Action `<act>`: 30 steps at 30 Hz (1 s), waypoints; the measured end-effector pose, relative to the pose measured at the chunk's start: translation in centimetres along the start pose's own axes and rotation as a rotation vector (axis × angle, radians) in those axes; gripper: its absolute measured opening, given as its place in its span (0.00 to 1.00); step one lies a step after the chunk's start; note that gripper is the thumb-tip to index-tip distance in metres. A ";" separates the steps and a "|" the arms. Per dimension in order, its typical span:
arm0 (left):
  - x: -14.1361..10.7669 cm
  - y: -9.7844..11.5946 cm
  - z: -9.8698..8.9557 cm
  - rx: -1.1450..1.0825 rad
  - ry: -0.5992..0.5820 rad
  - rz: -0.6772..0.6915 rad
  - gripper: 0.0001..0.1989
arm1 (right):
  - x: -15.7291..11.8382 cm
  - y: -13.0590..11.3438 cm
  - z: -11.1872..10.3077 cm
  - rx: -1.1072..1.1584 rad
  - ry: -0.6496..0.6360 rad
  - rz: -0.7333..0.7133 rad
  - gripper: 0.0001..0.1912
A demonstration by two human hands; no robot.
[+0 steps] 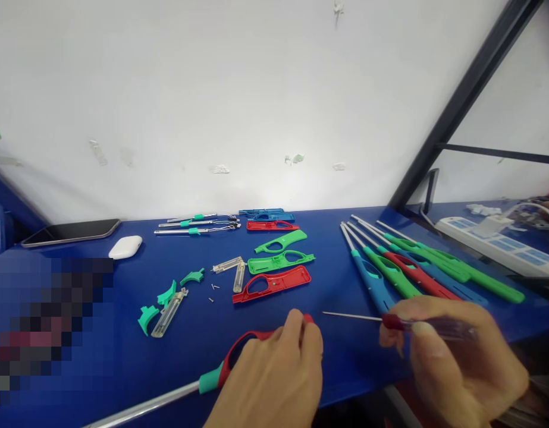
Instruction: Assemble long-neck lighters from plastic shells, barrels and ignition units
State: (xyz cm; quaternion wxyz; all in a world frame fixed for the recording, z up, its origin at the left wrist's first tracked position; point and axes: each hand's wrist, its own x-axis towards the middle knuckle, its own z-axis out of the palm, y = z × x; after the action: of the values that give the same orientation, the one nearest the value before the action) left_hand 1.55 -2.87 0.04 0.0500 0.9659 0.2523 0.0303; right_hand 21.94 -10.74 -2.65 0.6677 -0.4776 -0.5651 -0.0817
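Observation:
My left hand is closed around the handle of a red lighter, whose teal collar and long metal tube point to the lower left. In my right hand is a screwdriver with a red and clear handle; its thin shaft points left, a little apart from the left hand. Beyond my left hand lie a red shell half and green shell halves. Teal triggers, clear fuel tanks and tiny screws rest to the left of them.
Several assembled lighters fan out at the right, near a white power strip. Metal tubes with wires and blue shells lie by the wall. A phone and white case are at the back left.

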 end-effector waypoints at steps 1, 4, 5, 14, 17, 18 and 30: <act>0.1 -0.3 -0.2 -0.058 0.023 -0.010 0.13 | 0.0 -0.5 0.1 0.023 0.038 0.040 0.04; 0.3 -1.4 -0.3 -0.319 0.216 -0.029 0.12 | 0.2 -2.3 0.8 0.101 0.111 0.226 0.05; 0.3 -1.6 -0.2 -0.410 0.279 -0.039 0.12 | 0.2 -2.8 0.9 0.120 0.119 0.276 0.06; 0.4 -2.1 0.8 -0.696 0.466 -0.064 0.18 | 0.4 -3.8 1.3 0.187 0.080 0.370 0.07; 0.5 -2.0 0.8 -0.804 0.446 -0.075 0.18 | 0.6 -3.8 1.3 0.207 0.071 0.411 0.08; 0.5 -2.0 0.8 -0.837 0.440 -0.079 0.18 | 0.6 -3.9 1.3 0.210 0.066 0.419 0.08; 0.6 -1.6 0.3 -0.954 0.432 -0.119 0.17 | 0.8 -3.8 1.2 0.200 0.063 0.385 0.08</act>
State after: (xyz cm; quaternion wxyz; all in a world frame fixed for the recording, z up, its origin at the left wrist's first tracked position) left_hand 1.33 -1.18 -0.46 0.4328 0.7914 0.2694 0.3373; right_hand 18.99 -11.54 -0.04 0.7324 -0.5052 -0.4476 0.0890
